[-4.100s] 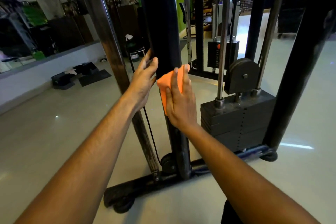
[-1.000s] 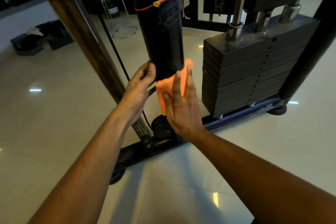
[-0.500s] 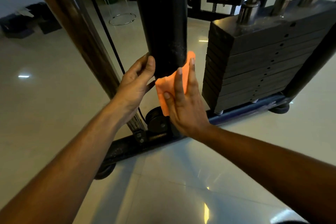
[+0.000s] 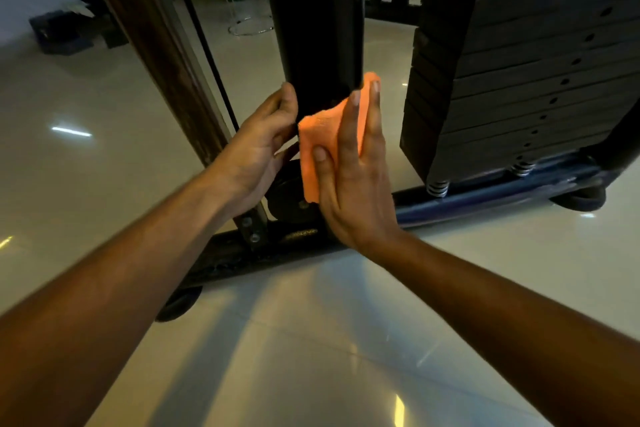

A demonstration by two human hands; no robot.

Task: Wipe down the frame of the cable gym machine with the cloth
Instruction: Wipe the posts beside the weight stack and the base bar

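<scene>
orange cloth (image 4: 322, 146) pressed on black frame post (image 4: 317, 24) by right hand (image 4: 353, 177)

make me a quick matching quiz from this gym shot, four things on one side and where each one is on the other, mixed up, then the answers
Things
1. orange cloth
2. black weight stack
3. thin black cable
4. left hand

Places
A. right of the black upright post
B. gripping the post's left edge
C. under the right hand, flat on the post
D. between the brown bar and the post

Pairs: 1-C, 2-A, 3-D, 4-B
</scene>
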